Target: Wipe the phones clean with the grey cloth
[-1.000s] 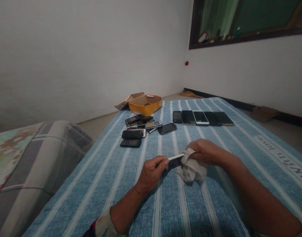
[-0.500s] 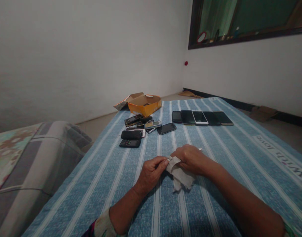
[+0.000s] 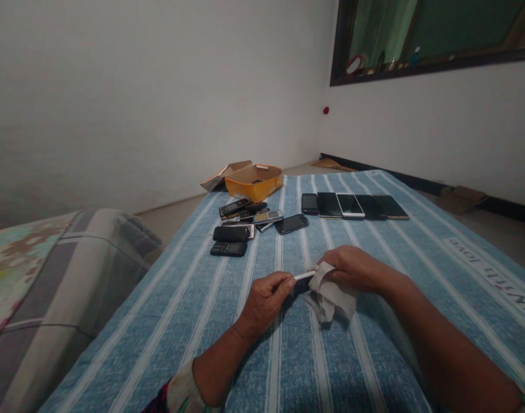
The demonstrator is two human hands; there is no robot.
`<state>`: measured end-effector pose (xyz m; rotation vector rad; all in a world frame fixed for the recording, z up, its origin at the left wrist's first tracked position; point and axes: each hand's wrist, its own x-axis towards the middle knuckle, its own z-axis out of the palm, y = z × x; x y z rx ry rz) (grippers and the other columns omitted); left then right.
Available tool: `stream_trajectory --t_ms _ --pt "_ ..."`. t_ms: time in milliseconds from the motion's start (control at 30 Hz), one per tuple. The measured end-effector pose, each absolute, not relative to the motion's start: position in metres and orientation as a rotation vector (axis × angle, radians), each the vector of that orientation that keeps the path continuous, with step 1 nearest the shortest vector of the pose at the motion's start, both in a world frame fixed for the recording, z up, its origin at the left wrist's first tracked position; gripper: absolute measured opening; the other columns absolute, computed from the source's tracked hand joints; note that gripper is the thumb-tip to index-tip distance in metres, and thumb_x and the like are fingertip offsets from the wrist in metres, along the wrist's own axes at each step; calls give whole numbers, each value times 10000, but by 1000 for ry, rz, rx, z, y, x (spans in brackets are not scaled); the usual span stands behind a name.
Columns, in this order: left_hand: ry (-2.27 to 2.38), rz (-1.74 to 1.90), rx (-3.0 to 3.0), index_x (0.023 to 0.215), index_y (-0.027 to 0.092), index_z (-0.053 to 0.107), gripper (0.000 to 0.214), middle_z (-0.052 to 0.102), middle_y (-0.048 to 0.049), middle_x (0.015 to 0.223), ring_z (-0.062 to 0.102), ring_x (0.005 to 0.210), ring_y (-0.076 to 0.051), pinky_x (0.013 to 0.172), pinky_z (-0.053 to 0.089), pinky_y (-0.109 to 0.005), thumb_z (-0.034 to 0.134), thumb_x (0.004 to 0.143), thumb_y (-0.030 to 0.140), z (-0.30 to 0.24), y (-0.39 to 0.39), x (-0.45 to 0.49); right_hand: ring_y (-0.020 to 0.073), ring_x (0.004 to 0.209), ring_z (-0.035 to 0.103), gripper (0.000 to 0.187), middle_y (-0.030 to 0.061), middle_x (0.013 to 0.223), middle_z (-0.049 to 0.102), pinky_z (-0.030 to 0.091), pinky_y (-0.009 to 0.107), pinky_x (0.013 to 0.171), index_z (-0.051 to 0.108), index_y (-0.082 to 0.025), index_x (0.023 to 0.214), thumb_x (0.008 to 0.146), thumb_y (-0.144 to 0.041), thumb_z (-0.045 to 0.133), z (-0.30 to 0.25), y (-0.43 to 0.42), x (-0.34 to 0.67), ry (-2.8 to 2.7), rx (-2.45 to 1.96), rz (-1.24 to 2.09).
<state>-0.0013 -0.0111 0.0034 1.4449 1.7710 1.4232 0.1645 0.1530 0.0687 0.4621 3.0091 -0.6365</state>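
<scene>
My left hand [image 3: 262,301] pinches the left end of a thin, white-edged phone [image 3: 304,276], seen nearly edge-on just above the striped cloth. My right hand [image 3: 357,268] is closed around a crumpled whitish rag [image 3: 332,295], pressed at the phone's right end. The rag's lower part hangs loose and hides that end. Beyond my hands, several old phones lie in a loose pile, among them a black keypad phone [image 3: 228,248], a silver keypad phone [image 3: 268,216] and a dark touchscreen phone [image 3: 292,223].
At the back right, several smartphones lie side by side in a row, one of them a white smartphone [image 3: 351,205]. An open orange box [image 3: 254,188] stands at the far left edge of the blue striped cloth [image 3: 211,321]. A covered piece of furniture [image 3: 94,258] is left of it.
My right hand has slid rightward with the rag, baring more of the phone's white edge. My left hand keeps its pinch in nearly the same place.
</scene>
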Motion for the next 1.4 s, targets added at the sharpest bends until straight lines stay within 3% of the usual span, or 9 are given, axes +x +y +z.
stream_trajectory --t_ms 467,667,833,1133,1400 --pt "1794 1408 1473 820 140 748 312 651 -19 676 589 661 -155 648 464 -270 571 907 382 -1 -11 -2 170 736 628 171 80 819 729 352 256 656 720 -155 807 874 -157 562 63 143 157 3039 412 -575" --pt "1749 1457 1439 1021 156 759 275 775 -88 975 708 902 -223 822 551 -319 614 889 349 -1 -12 0 225 814 661 182 126 921 750 386 299 700 724 -151 936 875 -144 553 61 125 148 3073 357 -446" --pt "1719 1466 1455 1232 173 710 395 725 -123 1255 667 1162 -272 1047 493 -403 621 888 347 -4 -13 0 232 844 659 177 130 954 740 401 313 734 704 -144 953 862 -132 552 57 118 144 3124 291 -380" --pt "1732 1398 1499 1028 174 784 281 803 -70 933 727 867 -223 798 553 -322 595 899 337 1 -12 -2 218 849 665 183 116 952 747 387 297 720 704 -147 942 854 -119 546 55 119 142 3094 300 -380" --pt "1781 1513 1385 763 169 774 146 723 -41 712 662 707 -191 694 527 -310 699 790 290 10 -11 1 210 797 655 161 99 902 746 359 290 672 701 -165 897 846 -120 554 53 119 143 3114 304 -411"
